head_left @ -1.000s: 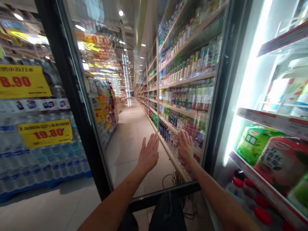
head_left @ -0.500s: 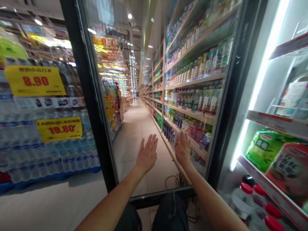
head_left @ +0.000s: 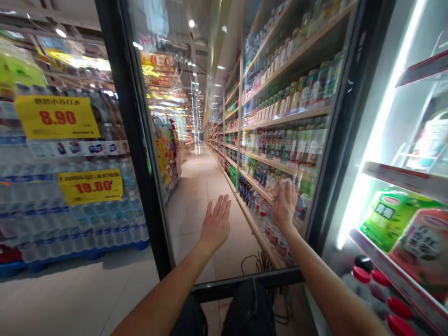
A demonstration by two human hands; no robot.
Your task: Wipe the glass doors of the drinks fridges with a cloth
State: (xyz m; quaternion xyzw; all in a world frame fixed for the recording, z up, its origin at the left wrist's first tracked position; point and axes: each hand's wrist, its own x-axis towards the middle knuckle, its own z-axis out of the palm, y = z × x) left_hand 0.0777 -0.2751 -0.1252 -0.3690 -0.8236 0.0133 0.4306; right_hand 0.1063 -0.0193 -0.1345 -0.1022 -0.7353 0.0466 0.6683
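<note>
Glass cooler door [head_left: 229, 154] at 12 o'clock, my left hand [head_left: 216, 226] at 6, fingers outstretched, released, my right hand [head_left: 285, 203] at 4, fingers bent (I cannot tell whether they grasp anything)

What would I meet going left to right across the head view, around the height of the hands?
Yellow 19.80 sign, left black frame bar, left hand, right hand, right black frame bar, bright light strip, green pouch, reddish pouch.

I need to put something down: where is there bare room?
The tiled floor between the blue pallet and the black-framed glass door looks bare. Crowded: the fridge shelf with green and red pouches, and the red-capped bottles beneath.
</note>
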